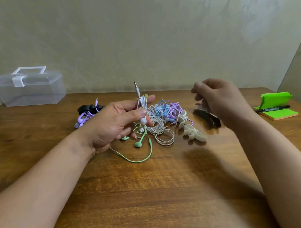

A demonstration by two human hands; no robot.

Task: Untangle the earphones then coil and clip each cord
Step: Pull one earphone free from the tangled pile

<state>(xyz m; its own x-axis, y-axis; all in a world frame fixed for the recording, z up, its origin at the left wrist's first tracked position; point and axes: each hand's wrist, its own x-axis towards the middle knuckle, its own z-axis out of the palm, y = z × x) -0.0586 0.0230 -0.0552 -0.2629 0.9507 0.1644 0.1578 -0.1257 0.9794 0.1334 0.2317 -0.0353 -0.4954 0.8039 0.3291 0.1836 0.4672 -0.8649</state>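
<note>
Asker: Where does the tangle of earphones lie?

Watcher: On the wooden table, with white, blue and purple cords looped together.

Asker: And the hands?

Watcher: The left hand is raised just left of the tangle. Thumb and fingers pinch a folded white cord. Its jack points up and a white earbud sits under the thumb. The right hand hovers right of the tangle, blurred, fingers curled. I cannot tell whether it holds anything.

Asker: What else lies near?

Watcher: Green earphones touch the tangle's near side. Cream clips sit just right of it, and black clips lie beyond those, below the right hand. Left of the tangle are purple earphones with a black clip. Farther left and behind stands a clear plastic box. Well to the right lie green sticky notes with a black marker on them.
</note>
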